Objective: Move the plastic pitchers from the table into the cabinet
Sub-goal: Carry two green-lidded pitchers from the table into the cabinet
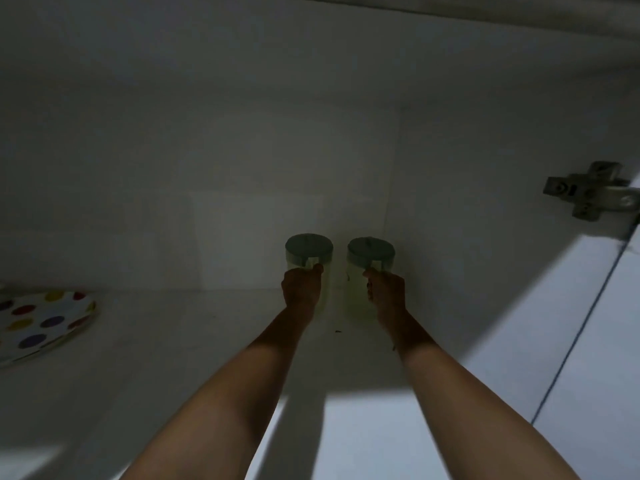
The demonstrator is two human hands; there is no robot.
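Head view: I see both pitchers upright, side by side on the cabinet shelf [173, 327].
Left hand [302, 287]: wrapped around the left pitcher [309, 251] handle.
Right hand [386, 289]: wrapped around the right pitcher [371, 252] handle.
Handling: I judge them light, stiff, smooth; handle grip suits.

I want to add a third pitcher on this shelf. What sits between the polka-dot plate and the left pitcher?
Nothing: in the head view the shelf is bare between the polka-dot plate and the left pitcher, which the left hand holds.

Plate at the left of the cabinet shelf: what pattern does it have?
The plate is white with multicoloured polka dots: red, yellow, purple. Head view, the only one.
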